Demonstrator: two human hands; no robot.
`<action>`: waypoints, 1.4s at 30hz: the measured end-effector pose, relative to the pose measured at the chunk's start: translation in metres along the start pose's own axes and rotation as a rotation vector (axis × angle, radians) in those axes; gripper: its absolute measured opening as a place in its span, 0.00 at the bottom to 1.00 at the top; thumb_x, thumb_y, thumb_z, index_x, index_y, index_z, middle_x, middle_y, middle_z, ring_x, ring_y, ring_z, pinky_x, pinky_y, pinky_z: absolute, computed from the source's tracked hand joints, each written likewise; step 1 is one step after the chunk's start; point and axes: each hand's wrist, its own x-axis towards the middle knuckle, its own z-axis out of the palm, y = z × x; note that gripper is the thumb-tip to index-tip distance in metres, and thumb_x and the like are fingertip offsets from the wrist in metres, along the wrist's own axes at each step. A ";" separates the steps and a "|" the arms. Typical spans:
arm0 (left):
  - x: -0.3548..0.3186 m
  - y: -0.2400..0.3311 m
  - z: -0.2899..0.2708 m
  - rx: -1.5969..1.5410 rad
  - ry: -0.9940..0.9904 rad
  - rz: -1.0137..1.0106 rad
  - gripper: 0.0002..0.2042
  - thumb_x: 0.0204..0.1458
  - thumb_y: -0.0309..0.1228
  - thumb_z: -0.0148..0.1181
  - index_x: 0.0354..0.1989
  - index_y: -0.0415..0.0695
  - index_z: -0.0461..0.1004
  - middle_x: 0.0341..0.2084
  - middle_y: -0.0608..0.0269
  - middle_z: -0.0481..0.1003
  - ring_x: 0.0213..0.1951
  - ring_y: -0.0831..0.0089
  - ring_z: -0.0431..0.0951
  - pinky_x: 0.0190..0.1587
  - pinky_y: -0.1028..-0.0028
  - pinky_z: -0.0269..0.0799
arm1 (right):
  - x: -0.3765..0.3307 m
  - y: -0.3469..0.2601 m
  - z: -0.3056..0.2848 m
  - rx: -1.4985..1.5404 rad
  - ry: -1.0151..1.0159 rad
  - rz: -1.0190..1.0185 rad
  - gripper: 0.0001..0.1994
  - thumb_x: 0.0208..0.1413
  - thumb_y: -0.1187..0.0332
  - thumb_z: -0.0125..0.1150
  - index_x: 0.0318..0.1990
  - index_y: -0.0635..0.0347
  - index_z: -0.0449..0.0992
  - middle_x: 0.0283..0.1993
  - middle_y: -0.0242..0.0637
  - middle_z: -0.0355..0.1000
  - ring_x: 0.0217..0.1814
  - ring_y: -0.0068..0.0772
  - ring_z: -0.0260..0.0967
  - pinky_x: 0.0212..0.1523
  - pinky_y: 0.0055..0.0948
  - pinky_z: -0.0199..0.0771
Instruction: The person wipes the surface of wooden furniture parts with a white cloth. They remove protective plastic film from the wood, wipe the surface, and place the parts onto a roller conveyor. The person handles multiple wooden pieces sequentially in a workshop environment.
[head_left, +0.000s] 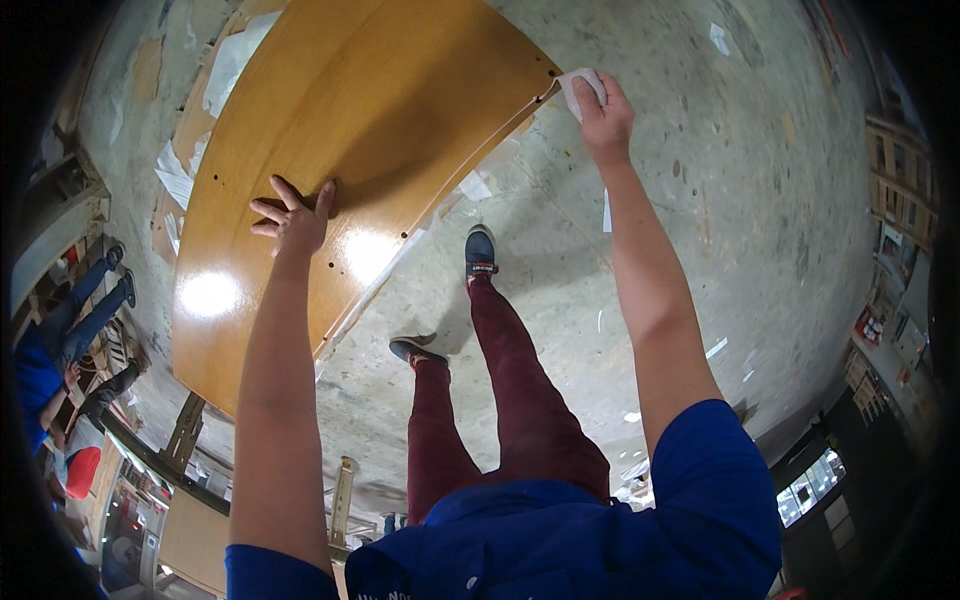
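– By the right hand [608, 112], what is being held?

– A pale, soft-looking pad [571, 90] is grasped in it, thumb on top, at the far right corner of a glossy amber-brown wooden panel [300, 120] with a curved outline. Whether panel and pad touch cannot be told.

– And the left hand [297, 225]?

– It is laid on the panel's top face, fingers spread, with nothing gripped.

– Where is the panel placed?

– It is stretched across the upper left, above the grey, stained concrete floor [720, 250]. A thin pale line [470, 155] is seen along its right edge, and small dark round spots [404, 235] are scattered near that edge (two lamp reflections are also caught in the gloss).

– Can any writing be made out?

– Pale lettering [385, 596] is shown on the front of the blue short-sleeved shirt [560, 550], but it is cut by the lower edge.

– What stands in the way?

– The near part of the panel is partly covered by the left forearm. A white paper scrap [475, 186] is left on the floor just beside the panel. At far left, a co-worker in blue [38, 375] is seen; at far right, slatted wooden racking [900, 170].
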 end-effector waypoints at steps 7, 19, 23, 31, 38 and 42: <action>0.007 -0.005 0.008 0.010 0.058 0.019 0.50 0.43 0.73 0.31 0.66 0.54 0.21 0.63 0.36 0.20 0.62 0.29 0.25 0.52 0.35 0.57 | 0.017 -0.010 0.005 -0.169 -0.063 -0.039 0.15 0.51 0.61 0.61 0.40 0.63 0.74 0.32 0.44 0.75 0.33 0.39 0.73 0.37 0.30 0.71; -0.009 0.010 -0.020 -0.067 -0.099 0.002 0.51 0.42 0.73 0.34 0.66 0.55 0.22 0.64 0.36 0.22 0.62 0.28 0.24 0.54 0.35 0.51 | 0.077 -0.029 0.055 -0.205 -0.176 -0.136 0.18 0.51 0.55 0.60 0.39 0.63 0.75 0.32 0.45 0.75 0.35 0.42 0.75 0.37 0.32 0.72; -0.010 0.005 -0.023 0.013 -0.095 -0.044 0.50 0.43 0.73 0.34 0.66 0.57 0.22 0.64 0.39 0.22 0.63 0.31 0.26 0.47 0.37 0.62 | 0.101 -0.045 0.091 -0.129 -0.233 -0.140 0.19 0.50 0.54 0.60 0.39 0.62 0.75 0.32 0.45 0.75 0.35 0.43 0.75 0.38 0.33 0.72; -0.009 0.005 -0.027 0.013 -0.095 -0.021 0.50 0.43 0.72 0.37 0.67 0.57 0.24 0.64 0.39 0.21 0.64 0.31 0.27 0.46 0.37 0.62 | 0.132 -0.058 0.122 -0.203 -0.312 -0.176 0.18 0.49 0.55 0.60 0.38 0.62 0.75 0.35 0.46 0.75 0.36 0.44 0.74 0.38 0.33 0.72; -0.010 0.005 -0.033 0.042 -0.108 -0.030 0.49 0.44 0.71 0.37 0.67 0.56 0.25 0.64 0.39 0.22 0.64 0.31 0.28 0.44 0.43 0.67 | 0.139 -0.060 0.133 -0.220 -0.367 -0.157 0.18 0.49 0.57 0.61 0.39 0.63 0.75 0.33 0.43 0.75 0.35 0.35 0.73 0.38 0.28 0.70; -0.009 0.004 -0.033 0.032 -0.113 -0.015 0.50 0.43 0.71 0.39 0.67 0.55 0.25 0.64 0.38 0.23 0.63 0.30 0.28 0.44 0.40 0.66 | 0.154 -0.063 0.152 -0.171 -0.361 -0.202 0.18 0.49 0.55 0.60 0.39 0.63 0.75 0.34 0.46 0.75 0.36 0.42 0.74 0.38 0.32 0.72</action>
